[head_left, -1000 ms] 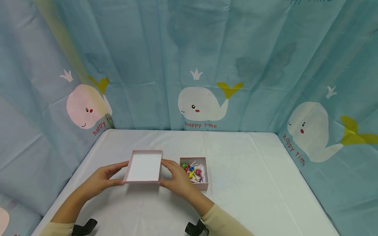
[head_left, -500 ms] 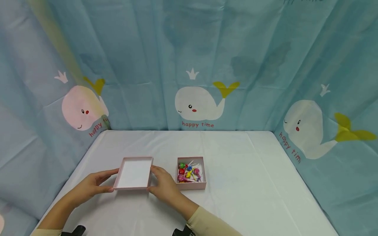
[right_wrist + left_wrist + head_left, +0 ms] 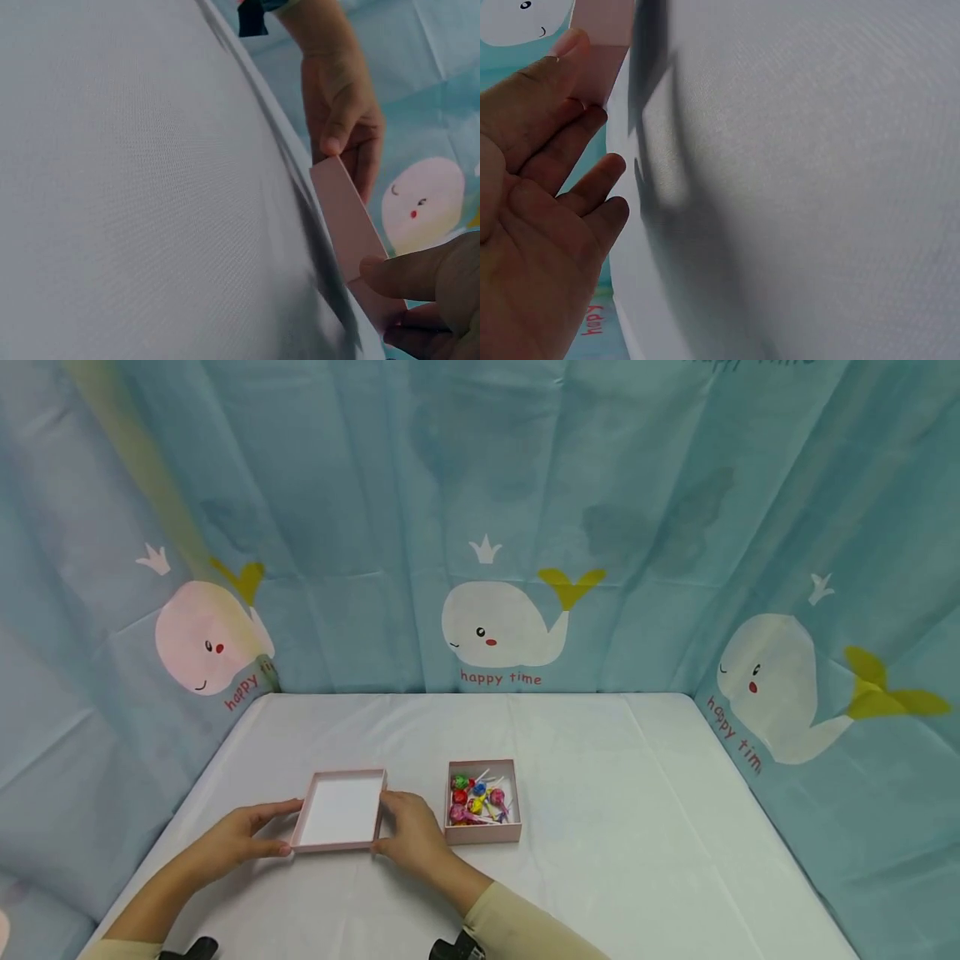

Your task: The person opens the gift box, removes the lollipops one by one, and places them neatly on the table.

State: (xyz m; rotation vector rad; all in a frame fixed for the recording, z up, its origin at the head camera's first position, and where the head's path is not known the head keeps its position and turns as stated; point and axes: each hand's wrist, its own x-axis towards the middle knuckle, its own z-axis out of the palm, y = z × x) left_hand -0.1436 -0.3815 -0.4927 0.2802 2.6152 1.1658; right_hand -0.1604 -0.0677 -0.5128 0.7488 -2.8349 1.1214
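Both hands hold a shallow pink box lid (image 3: 343,810), its white inside facing up, low over the table at centre left in the head view. My left hand (image 3: 225,845) pinches its left side between thumb and fingers. On the opposite side, my right hand (image 3: 420,842) grips the wall the same way. In the left wrist view a corner of the lid (image 3: 600,34) shows between thumb and fingers, with a shadow beneath it. A deeper pink box (image 3: 483,834) stands right of the right hand, with several wrapped lollipops (image 3: 476,804) inside.
A white cloth (image 3: 615,827) covers the table. Blue-green curtains (image 3: 360,527) printed with whales surround its back, left and right sides. A black wrist mount (image 3: 456,947) sits by the right sleeve.
The lid, in both hands, has come left, nearer the person and lower. My right hand no longer overlaps the lollipop box, now fully in view. The head view has shifted slightly.
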